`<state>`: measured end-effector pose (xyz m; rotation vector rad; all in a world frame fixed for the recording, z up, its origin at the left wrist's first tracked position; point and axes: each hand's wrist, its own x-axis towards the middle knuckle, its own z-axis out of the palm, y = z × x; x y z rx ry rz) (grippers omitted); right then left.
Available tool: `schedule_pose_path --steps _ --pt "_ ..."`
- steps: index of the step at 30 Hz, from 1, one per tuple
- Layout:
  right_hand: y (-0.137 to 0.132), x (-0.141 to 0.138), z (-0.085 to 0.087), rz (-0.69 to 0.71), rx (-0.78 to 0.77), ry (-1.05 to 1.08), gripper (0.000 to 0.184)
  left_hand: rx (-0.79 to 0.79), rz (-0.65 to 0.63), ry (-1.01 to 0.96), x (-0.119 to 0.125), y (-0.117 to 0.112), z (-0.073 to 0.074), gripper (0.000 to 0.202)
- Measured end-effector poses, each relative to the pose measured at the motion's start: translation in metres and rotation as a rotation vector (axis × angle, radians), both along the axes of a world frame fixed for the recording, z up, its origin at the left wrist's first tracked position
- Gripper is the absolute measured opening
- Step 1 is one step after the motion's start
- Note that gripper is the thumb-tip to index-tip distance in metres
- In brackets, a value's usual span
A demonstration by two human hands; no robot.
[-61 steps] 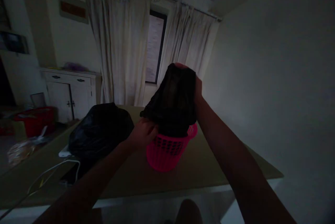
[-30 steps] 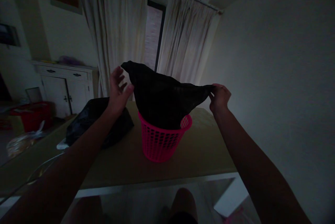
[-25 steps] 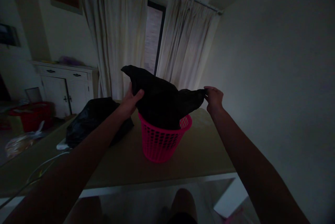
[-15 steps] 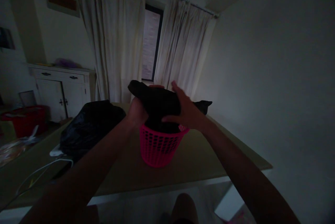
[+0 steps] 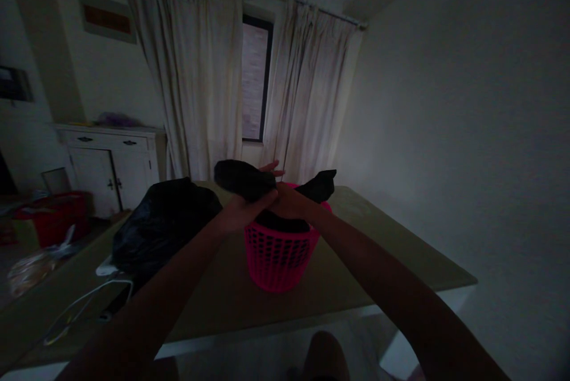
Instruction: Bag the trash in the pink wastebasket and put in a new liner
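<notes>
A pink perforated wastebasket (image 5: 279, 256) stands upright on the table with a black plastic bag (image 5: 244, 179) in its mouth. The bag sticks out in a bunched lobe on the left and a pointed flap on the right. My left hand (image 5: 243, 212) is wrapped round the left lobe from below, thumb near me and fingertips showing behind it. Right against it, over the basket's mouth, my right hand (image 5: 289, 200) is closed on the gathered plastic. Its fingertips are hidden. Dim light blurs the bag's folds.
Left of the basket lies a full black plastic bag (image 5: 164, 224), beside a white cable (image 5: 84, 301) and a dark slim object (image 5: 116, 304). The table (image 5: 378, 262) runs to a wall on the right. A white cabinet (image 5: 111, 161) and red container (image 5: 60, 218) stand farther left.
My right hand has moved left and down, from spread over the bag to closed beside my left hand. The bag's upper bulk has become narrower and lower. The view has shifted slightly.
</notes>
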<state>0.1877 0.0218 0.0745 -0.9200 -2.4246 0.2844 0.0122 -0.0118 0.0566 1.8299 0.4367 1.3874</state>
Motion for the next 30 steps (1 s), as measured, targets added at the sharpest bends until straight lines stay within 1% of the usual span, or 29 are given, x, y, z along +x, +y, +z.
schedule_pose_path --steps 1,2,3,4,5,7,9,10,11,12,13,14,16,17,18,19,21,22,23,25,26,27,29,30 --pt "0.002 0.001 0.000 0.029 -0.005 -0.030 0.020 -0.099 -0.020 -0.117 0.005 -0.001 0.002 0.044" --pt "0.005 0.008 0.001 0.040 -0.011 -0.049 0.026 -0.200 -0.048 -0.233 0.007 0.000 0.004 0.044" --pt "0.007 0.020 0.003 0.022 -0.010 -0.062 0.032 -0.282 -0.075 -0.330 0.006 0.001 0.006 0.045" --pt "0.010 0.036 0.006 -0.023 -0.002 -0.084 0.036 -0.334 -0.094 -0.396 0.002 0.002 0.007 0.046" --pt "0.013 0.056 0.011 -0.101 0.026 -0.118 0.038 -0.359 -0.105 -0.424 -0.003 0.004 0.007 0.045" --pt "0.018 0.096 0.025 -0.296 0.078 -0.218 0.029 -0.354 -0.101 -0.372 -0.013 0.009 0.007 0.047" --pt "0.017 0.127 0.043 -0.460 0.123 -0.256 0.021 -0.337 -0.006 -0.252 -0.014 0.015 0.005 0.051" --pt "0.014 0.135 0.053 -0.483 0.154 -0.222 0.017 -0.330 0.066 -0.171 -0.011 0.018 0.004 0.051" --pt "0.009 0.139 0.062 -0.456 0.172 -0.149 0.011 -0.319 0.135 -0.094 -0.005 0.020 0.003 0.048" --pt "0.003 0.138 0.070 -0.383 0.171 -0.038 0.003 -0.301 0.187 -0.035 0.002 0.022 0.002 0.043" --pt "-0.004 0.135 0.076 -0.282 0.141 0.096 0.010 -0.278 0.212 -0.002 0.010 0.023 0.001 0.040" --pt "-0.010 0.131 0.079 -0.172 0.083 0.238 0.027 -0.256 0.209 0.009 0.017 0.024 0.001 0.044" --pt "-0.022 0.124 0.077 0.001 -0.090 0.505 0.065 -0.250 0.174 -0.015 0.028 0.023 0.000 0.062" --pt "-0.025 0.123 0.072 0.042 -0.188 0.605 0.079 -0.273 0.164 -0.029 0.030 0.022 0.000 0.069" --pt "-0.028 0.124 0.065 0.055 -0.291 0.676 0.086 -0.303 0.153 -0.040 0.030 0.021 0.000 0.073" --pt "-0.029 0.126 0.057 0.052 -0.400 0.724 0.085 -0.334 0.139 -0.062 0.029 0.021 0.000 0.074" --pt "-0.031 0.128 0.040 0.046 -0.607 0.778 0.070 -0.417 0.092 -0.119 0.027 0.022 0.002 0.069" --pt "-0.031 0.125 0.032 0.062 -0.678 0.802 0.063 -0.471 0.066 -0.148 0.026 0.023 0.004 0.067" --pt "-0.032 0.120 0.026 0.093 -0.716 0.837 0.059 -0.524 0.044 -0.176 0.027 0.023 0.006 0.067" --pt "-0.031 0.103 0.018 0.162 -0.714 0.925 0.053 -0.597 0.011 -0.215 0.029 0.024 0.012 0.068" --pt "-0.030 0.091 0.016 0.178 -0.694 0.968 0.048 -0.603 0.000 -0.231 0.030 0.023 0.014 0.063" --pt "-0.028 0.078 0.015 0.176 -0.676 1.002 0.041 -0.591 -0.009 -0.249 0.032 0.023 0.016 0.053" --pt "-0.018 0.054 0.014 0.109 -0.648 1.051 0.034 -0.550 -0.029 -0.267 0.032 0.022 0.018 0.031" --pt "-0.011 0.044 0.014 0.039 -0.623 1.069 0.033 -0.529 -0.046 -0.258 0.031 0.022 0.018 0.025"
